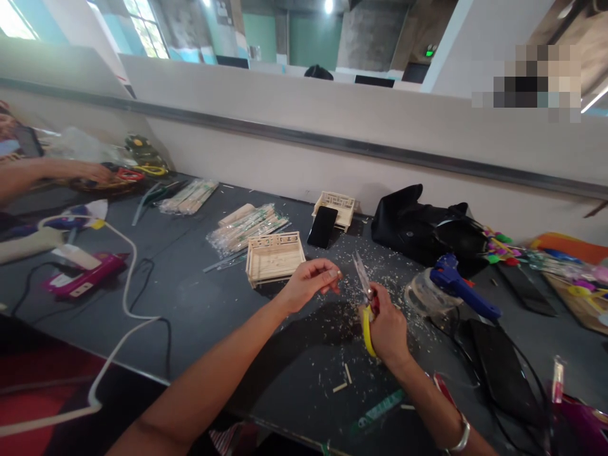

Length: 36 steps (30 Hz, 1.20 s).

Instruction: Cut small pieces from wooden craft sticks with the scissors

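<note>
My right hand (387,323) is wrapped round the yellow handles of a pair of scissors (363,277), whose blades point up and away. To its left, my left hand (313,282) has its fingertips pinched together; a tiny pale piece seems to show at the tips, too small to name. Just behind my left wrist stands a small model bench of light wooden sticks (275,258). Pale clippings lie scattered on the dark table (199,335) around the scissors. Two short sticks (340,387) lie nearer the front edge.
A black phone (323,227) leans on a second wooden model (338,202) by the partition. Bagged sticks (249,228) lie at the back left. To the right are a black bag (418,218) and a blue glue gun (458,288) on a jar. Another person's hand (90,171) is at far left.
</note>
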Available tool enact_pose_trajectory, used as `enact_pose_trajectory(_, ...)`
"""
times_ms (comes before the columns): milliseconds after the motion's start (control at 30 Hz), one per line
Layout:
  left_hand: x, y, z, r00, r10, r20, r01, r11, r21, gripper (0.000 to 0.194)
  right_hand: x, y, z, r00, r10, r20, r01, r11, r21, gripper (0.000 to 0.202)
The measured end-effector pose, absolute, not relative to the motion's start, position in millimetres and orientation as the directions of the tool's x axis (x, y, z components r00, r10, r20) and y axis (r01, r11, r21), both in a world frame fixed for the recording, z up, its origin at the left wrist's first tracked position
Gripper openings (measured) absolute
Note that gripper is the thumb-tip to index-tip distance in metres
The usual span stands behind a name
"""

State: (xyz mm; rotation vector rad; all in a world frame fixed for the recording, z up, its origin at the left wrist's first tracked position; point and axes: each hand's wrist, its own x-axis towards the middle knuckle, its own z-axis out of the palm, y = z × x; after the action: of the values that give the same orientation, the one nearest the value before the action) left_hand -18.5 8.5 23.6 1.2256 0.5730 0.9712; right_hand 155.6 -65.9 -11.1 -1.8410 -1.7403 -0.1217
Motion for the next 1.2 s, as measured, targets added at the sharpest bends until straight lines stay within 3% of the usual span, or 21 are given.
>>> enact_pose_trajectory(333, -9, 1, 19, 0.499, 0.861, 0.1, -0.392, 0.122, 0.912, 0.029, 154, -66, -12, -0.001, 0.803, 0.595, 0.988, 0.092, -0.123, 0.035)
enact_pose_trajectory(700, -3, -6, 14, 0.497, 0.865, 0.075, -0.458, 0.188, 0.869, 0.024, 152, -67, -8, -0.034, 0.792, 0.61, 0.994, 0.09, -0.062, 0.043)
enact_pose_trajectory(1200, -4, -8, 17, 0.447, 0.878, 0.17, -0.502, 0.089, 0.86, 0.024, 148, -68, -8, -0.052, 0.846, 0.531, 0.995, 0.089, -0.045, 0.04)
